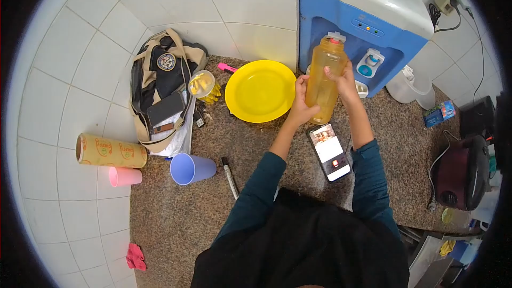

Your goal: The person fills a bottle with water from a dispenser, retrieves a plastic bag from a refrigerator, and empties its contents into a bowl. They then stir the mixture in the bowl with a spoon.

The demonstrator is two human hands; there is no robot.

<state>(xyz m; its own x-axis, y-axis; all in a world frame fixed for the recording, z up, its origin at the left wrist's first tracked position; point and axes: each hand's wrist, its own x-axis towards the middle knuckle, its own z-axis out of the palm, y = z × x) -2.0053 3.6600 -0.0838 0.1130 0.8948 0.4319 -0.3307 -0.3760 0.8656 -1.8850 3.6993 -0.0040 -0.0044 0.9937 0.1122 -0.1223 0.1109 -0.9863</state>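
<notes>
A large amber plastic bottle (pixel 324 56) is held between both of my hands at the front of the blue and white water dispenser (pixel 349 13). My left hand (pixel 304 102) is closed round the bottle's lower left side. Higher up, my right hand (pixel 344 81) grips its right side, thumb across the front. The bottle's open top overlaps the dispenser's left tap (pixel 336 37) in this view. Just below the bottle lies a phone (pixel 329 153) with its screen lit. To the left is a yellow plate (pixel 260 90).
A marker (pixel 230 177) and a blue cup (pixel 193 169) lie on the granite counter. Farther left are a black and beige bag (pixel 154 64), a clear tub (pixel 204 84), a patterned roll (pixel 111 150) and a pink cup (pixel 125 176). A dark red appliance (pixel 461 173) stands at right.
</notes>
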